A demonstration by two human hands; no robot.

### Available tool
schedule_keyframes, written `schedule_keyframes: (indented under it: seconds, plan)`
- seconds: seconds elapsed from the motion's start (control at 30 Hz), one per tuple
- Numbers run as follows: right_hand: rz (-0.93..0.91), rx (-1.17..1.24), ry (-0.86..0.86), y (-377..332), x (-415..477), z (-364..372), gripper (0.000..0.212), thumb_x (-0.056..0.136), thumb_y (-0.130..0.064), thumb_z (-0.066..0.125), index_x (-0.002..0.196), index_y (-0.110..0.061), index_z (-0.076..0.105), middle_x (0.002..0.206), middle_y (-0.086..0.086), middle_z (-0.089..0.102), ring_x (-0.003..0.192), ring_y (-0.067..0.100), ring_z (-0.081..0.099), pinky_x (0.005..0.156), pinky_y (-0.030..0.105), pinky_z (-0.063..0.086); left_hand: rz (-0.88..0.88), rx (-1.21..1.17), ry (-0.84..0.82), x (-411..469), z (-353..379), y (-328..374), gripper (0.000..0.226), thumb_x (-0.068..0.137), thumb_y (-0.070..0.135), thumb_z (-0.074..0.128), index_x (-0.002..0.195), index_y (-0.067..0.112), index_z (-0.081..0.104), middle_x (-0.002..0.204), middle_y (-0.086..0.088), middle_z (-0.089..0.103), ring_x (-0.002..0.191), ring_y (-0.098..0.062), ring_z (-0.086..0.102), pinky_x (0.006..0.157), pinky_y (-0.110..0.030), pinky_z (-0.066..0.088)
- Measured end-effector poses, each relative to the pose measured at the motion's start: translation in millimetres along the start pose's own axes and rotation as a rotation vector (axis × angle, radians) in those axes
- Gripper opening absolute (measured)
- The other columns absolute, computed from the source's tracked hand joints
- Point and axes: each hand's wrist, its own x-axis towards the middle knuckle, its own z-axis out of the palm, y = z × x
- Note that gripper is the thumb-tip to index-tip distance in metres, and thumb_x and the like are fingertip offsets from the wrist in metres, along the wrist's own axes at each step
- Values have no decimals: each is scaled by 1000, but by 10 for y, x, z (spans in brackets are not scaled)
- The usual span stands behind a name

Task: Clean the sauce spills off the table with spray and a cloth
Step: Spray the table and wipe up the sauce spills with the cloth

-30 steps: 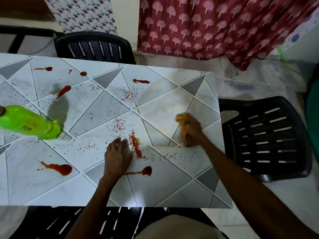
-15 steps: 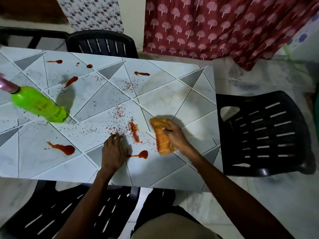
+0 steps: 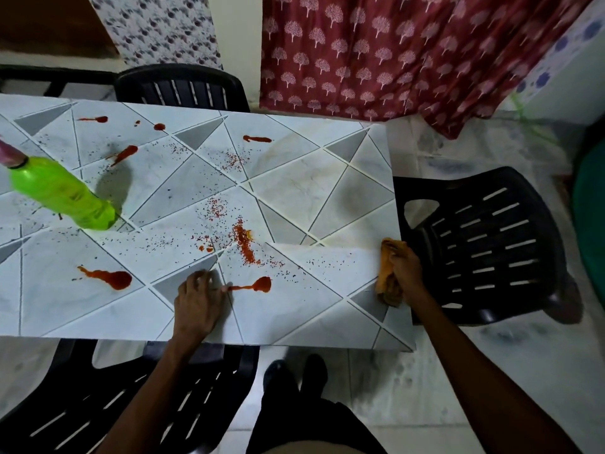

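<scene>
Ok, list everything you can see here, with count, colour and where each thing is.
table: one, white and grey tile pattern, centre left
sauce spills: about seven, red, spread over the table
flakes: many, red and dark, scattered mid-table
bottle: one, green with a pinkish top, left part of the table
cloth: one, orange, at the table's right edge
chairs: three, black, at the table's right, far and near sides
curtain: one, red with white trees, at the back
floral fabric: one, white with dark print, top left
left hand: rests on the table near its front edge
right hand: grips the cloth
</scene>
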Motion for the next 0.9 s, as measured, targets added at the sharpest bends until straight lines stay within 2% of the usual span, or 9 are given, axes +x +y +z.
schedule_keyframes:
  seconds: [0.1,0.17,0.27,0.33,0.43,0.5,0.7,0.8,0.9]
  plan:
    - [-54,-28,-12,-106,-186,581,16,89,-21,60,98,-24,72,106,-7,72,97,15,66,99,36,48,61,-12,15,-7,-26,-90,72,88,57,32,127,3,59,133,-24,53,111,-49,52,87,-56,50]
    - [-120,-13,-87,-140,-284,1052,23,86,-9,58,89,-26,73,100,-16,71,97,10,67,99,29,48,64,-18,26,-8,-47,-137,72,87,57,33,125,2,60,131,-24,55,110,-48,54,88,-55,50]
    - [-203,-101,-256,-455,-736,1793,40,84,6,52,103,-20,76,112,-10,70,108,10,63,91,4,40,82,7,48,7,-89,-273,66,89,53,36,123,3,62,128,-23,58,107,-47,56,85,-51,52]
    - [-220,-108,-337,-632,-1041,2223,37,91,4,54,118,-12,72,115,-11,63,106,7,58,85,-2,36,105,30,42,16,-108,-382,60,92,51,37,123,8,63,127,-20,58,107,-44,56,82,-49,52]
    - [-221,-145,-464,-719,-1417,2836,39,93,-5,55,130,-13,65,132,3,64,122,22,59,108,29,44,120,59,12,17,-188,-587,54,93,49,38,125,11,60,127,-17,57,108,-41,55,81,-47,51]
    - [-188,-187,-532,-763,-1561,3043,44,96,-8,54,140,-12,56,138,11,60,124,30,58,107,39,47,120,40,17,-7,-254,-650,51,90,45,41,123,9,58,123,-20,56,103,-43,55,77,-47,52]
    - [-145,-102,-506,-916,-1731,2876,51,97,0,53,147,-9,47,126,6,57,117,24,56,82,6,40,110,6,-61,-62,-401,-944,58,84,46,45,125,7,58,127,-22,55,105,-47,56,76,-51,54]
    - [-179,3,-409,-823,-1637,2455,45,89,-7,62,134,-10,60,126,-1,63,119,24,61,99,24,48,110,6,-111,-70,-402,-1017,58,82,44,54,127,8,58,131,-20,54,110,-45,54,82,-51,53]
    - [-163,20,-268,-676,-1573,1896,43,88,-6,64,130,-17,62,124,3,67,116,26,63,102,36,51,140,8,-137,-65,-392,-964,57,83,44,61,129,10,58,134,-18,53,113,-43,52,84,-50,51]
